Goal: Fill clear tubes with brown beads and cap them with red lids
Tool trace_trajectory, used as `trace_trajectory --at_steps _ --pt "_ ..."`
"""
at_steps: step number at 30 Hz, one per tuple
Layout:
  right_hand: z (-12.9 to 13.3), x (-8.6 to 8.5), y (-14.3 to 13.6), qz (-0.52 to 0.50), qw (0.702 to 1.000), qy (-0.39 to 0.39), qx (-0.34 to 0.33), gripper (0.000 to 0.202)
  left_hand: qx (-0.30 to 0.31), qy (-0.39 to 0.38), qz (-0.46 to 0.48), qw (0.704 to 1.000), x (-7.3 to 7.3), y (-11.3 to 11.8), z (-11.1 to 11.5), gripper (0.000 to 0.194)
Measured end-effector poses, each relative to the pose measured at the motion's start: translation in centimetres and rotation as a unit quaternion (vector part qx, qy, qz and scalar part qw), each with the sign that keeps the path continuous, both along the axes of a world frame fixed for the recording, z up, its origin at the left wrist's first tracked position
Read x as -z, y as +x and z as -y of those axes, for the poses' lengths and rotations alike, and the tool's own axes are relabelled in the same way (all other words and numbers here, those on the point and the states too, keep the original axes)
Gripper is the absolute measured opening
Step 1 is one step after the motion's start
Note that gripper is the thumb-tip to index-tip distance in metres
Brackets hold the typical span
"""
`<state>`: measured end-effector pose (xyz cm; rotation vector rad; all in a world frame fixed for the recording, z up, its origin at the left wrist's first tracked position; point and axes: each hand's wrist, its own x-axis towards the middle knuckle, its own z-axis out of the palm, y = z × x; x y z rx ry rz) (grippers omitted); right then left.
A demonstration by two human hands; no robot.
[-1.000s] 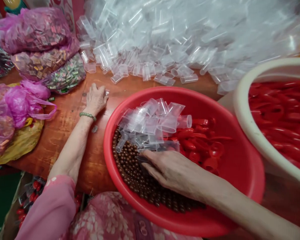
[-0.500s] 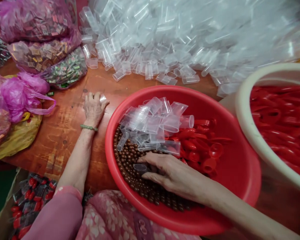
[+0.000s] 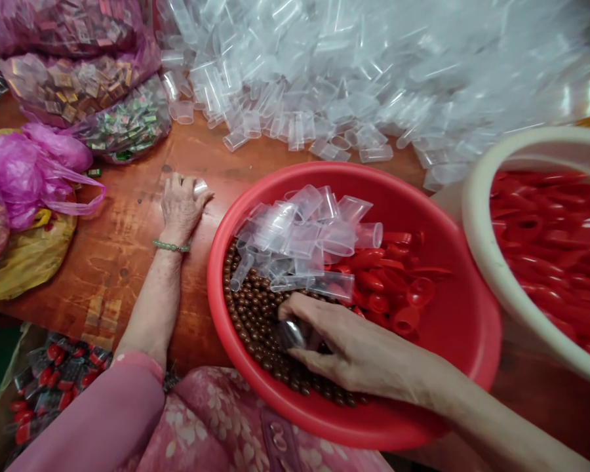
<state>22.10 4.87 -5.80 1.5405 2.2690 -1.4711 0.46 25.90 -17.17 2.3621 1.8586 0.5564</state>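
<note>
My right hand is inside the red basin, its fingers and thumb curled around a clear plastic tube whose open end points left among small round brown balls. Loose clear tubes are heaped in the basin above the hand, and red plastic pieces lie beside them. My left hand rests on the wooden table left of the basin, fingers bent. Between its thumb and forefinger shows another clear plastic tube, mostly hidden by the hand.
A large heap of clear tubes covers the table's back. A cream tub of red pieces adjoins the basin. Bags of small wrapped pieces lie at the left. Below the table edge, a box holds red-capped clear containers.
My right hand has shifted slightly right, and the tube in it has turned its end further down into the brown balls. The left hand stays on the table. The view has shifted a little.
</note>
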Motion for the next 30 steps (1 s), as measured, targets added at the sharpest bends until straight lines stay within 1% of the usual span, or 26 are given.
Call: trace_trajectory --at_steps 2,5,7,9,12,15,17,19,22,24,26,28,30 --pt "0.9 -0.1 0.7 0.021 1.000 0.012 0.019 0.012 0.001 0.004 -0.001 1.000 0.1 0.0 -0.1 0.050" --pt "2.1 0.3 1.7 0.056 0.997 0.050 0.013 0.006 0.004 0.010 0.000 1.000 0.4 -0.1 -0.2 0.052" --pt "2.6 0.8 2.0 0.086 0.992 0.096 0.000 0.011 0.005 0.012 0.001 1.000 0.4 -0.1 -0.3 0.053" --pt "2.9 1.2 1.9 0.112 0.982 0.149 -0.023 0.011 0.005 0.012 0.006 1.000 0.5 -0.1 -0.4 0.054" --pt "3.1 1.6 1.1 0.160 0.959 0.217 -0.082 0.010 0.004 0.008 0.023 1.000 0.4 -0.2 -0.4 0.053" --pt "3.4 1.9 0.1 0.214 0.934 0.246 -0.148 0.020 0.011 -0.011 0.033 0.999 0.3 -0.4 -0.5 0.051" --pt "3.6 2.1 -0.4 0.231 0.927 0.240 -0.175 0.024 0.029 -0.026 0.032 0.999 0.1 -0.6 -0.5 0.049" --pt "3.5 2.2 -0.7 0.234 0.927 0.228 -0.186 0.026 0.050 -0.031 0.026 0.998 -0.1 -0.9 -0.6 0.046" --pt "2.6 2.1 -0.9 0.222 0.940 0.189 -0.179 0.022 0.076 -0.037 0.016 0.996 -0.4 -1.3 -0.6 0.044" --pt "1.8 2.0 -1.3 0.211 0.953 0.143 -0.162 0.014 0.094 -0.044 0.023 0.994 -0.6 -1.4 -0.6 0.043" --pt "0.8 2.0 -1.9 0.195 0.966 0.103 -0.131 0.009 0.106 -0.047 0.034 0.993 -0.7 -1.4 -0.5 0.039" --pt "0.1 2.1 -2.6 0.165 0.979 0.081 -0.090 0.005 0.108 -0.045 0.040 0.992 -0.7 -1.3 -0.4 0.035" --pt "-0.4 2.3 -3.1 0.135 0.986 0.075 -0.055 0.002 0.106 -0.046 0.041 0.992 -0.6 -1.2 -0.4 0.032"
